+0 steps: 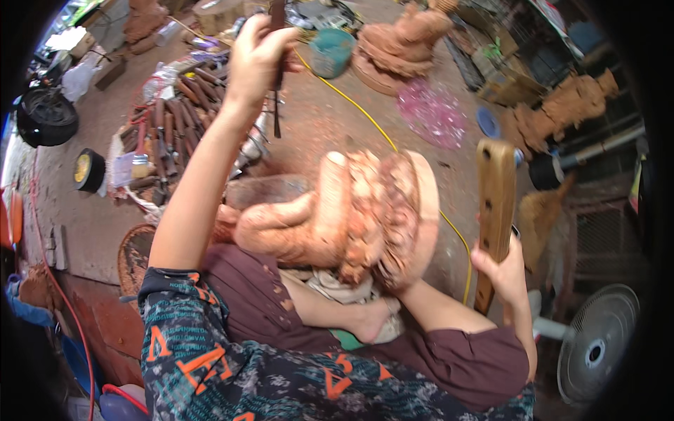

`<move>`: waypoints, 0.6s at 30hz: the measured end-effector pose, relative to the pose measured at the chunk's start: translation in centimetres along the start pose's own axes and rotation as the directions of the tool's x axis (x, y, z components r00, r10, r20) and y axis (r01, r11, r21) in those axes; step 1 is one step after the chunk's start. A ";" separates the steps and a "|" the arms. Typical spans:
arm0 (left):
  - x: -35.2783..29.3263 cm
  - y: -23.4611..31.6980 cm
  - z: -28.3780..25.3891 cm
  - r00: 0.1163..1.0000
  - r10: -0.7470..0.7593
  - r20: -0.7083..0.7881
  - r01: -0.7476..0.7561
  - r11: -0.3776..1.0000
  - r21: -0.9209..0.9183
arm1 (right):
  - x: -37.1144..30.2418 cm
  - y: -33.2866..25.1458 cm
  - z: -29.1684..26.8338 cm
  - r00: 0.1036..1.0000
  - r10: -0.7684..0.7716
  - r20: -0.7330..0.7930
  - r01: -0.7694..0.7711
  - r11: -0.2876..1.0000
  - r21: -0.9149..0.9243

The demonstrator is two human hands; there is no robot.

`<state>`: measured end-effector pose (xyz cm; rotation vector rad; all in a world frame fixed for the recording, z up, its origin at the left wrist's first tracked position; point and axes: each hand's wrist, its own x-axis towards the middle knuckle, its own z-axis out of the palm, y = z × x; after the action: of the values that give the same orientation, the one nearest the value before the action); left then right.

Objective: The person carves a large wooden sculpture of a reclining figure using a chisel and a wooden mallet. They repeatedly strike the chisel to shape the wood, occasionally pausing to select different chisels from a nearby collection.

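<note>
The brown floor carries everything here, and the person sits on it with legs folded. Largest on it is the wood carving, lying on its side across the floor's near middle, just in front of the legs, its flat round base facing right; a pale cloth shows below it. Toward the floor's left side is a heap of hand tools, most with wooden handles. A grey fan stands by the near right corner. One more reddish carving lies toward the right edge, and a rounded carving sits near the far edge.

The right hand has its fingers closed around a wooden bar with a row of holes, held upright to the right of the wood carving. The left hand, lifted toward the far edge, grips a slim dark tool; its lower end hangs apart from the wood carving in this view.

Smaller things follow: a crumpled pink bag right of the middle, a teal bowl near the far edge, a black roll near the left edge, and a small blue dish beside the pink bag.
</note>
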<state>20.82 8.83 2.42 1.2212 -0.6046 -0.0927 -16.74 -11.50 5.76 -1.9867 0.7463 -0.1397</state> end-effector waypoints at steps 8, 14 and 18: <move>-16.2 5.1 21.1 0.776 0.517 0.362 -0.591 0.797 0.129 | -4.3 -2.6 -5.5 0.917 -0.218 -0.335 0.208 0.976 -0.066; -18.0 1.9 21.8 0.803 0.567 0.183 -0.594 0.783 0.185 | -6.2 -3.4 -5.2 0.861 -0.387 -0.330 0.340 0.920 -0.192; -17.9 1.6 21.0 0.868 0.490 0.072 -0.494 0.846 0.197 | -4.7 -3.1 -4.5 0.834 -0.444 -0.327 0.376 0.892 -0.251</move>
<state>-4.74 -1.68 1.34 1.2320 -0.9488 0.4055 -20.90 -11.27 11.61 -2.3034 0.5647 -0.7576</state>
